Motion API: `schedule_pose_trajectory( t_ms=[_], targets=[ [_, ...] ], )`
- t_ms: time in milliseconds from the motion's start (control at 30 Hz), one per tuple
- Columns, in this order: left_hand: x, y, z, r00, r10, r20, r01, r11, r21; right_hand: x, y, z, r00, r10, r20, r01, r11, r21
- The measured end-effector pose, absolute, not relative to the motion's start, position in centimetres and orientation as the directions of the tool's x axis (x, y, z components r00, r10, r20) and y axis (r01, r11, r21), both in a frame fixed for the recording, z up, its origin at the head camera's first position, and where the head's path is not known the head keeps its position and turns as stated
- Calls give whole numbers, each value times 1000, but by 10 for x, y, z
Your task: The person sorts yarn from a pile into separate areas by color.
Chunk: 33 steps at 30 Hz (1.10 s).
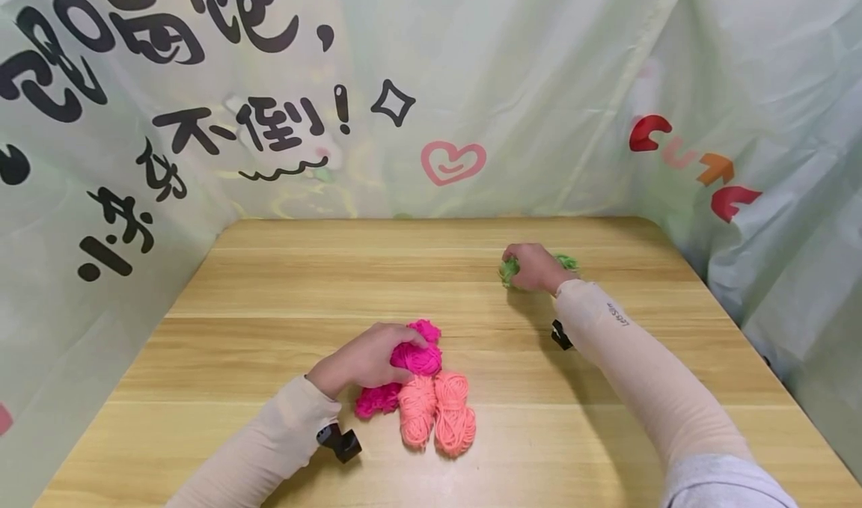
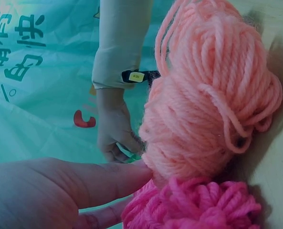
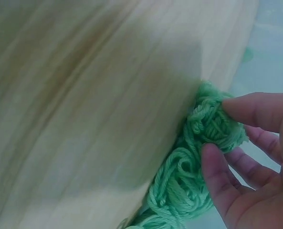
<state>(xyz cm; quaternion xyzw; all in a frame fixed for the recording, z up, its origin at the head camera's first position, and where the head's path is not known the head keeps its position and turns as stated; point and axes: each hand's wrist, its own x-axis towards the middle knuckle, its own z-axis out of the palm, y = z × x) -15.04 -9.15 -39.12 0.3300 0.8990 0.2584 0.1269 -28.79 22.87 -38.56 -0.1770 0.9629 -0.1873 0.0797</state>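
My left hand [image 1: 373,355] holds a skein of bright pink yarn [image 1: 419,359] near the middle of the table, with the fingers over its far side and the thumb along the near side. More pink yarn [image 1: 378,400] shows below that hand. Two coral yarn skeins [image 1: 455,417] lie side by side right next to it; in the left wrist view the thumb [image 2: 108,180] tip is right at the coral yarn [image 2: 203,95]. Farther back on the right, my right hand [image 1: 535,267] pinches one end of a green yarn bundle [image 3: 217,121], whose looser strands trail along the tabletop.
The wooden table [image 1: 269,283] has printed fabric curtains [image 1: 539,81] hanging at its back and sides. A small black camera [image 1: 340,442] is strapped at the left wrist, another black camera [image 1: 560,335] at the right.
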Motion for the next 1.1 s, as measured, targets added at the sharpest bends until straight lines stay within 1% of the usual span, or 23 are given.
schedule_pose_trajectory(
  t_ms=[400, 633, 1100],
  targets=[
    [-150, -90, -391, -753, 655, -63, 525, 655, 543, -291, 235, -391, -930, -360, -73, -321, 892, -318],
    [-150, -90, -391, -757, 650, -70, 517, 660, 545, -290, 237, -390, -943, -323, -73, -285, 903, -321],
    [-150, -90, -392, -758, 648, -72, 516, 664, 541, -286, 241, -387, -956, -289, -55, -256, 909, -328]
  ],
)
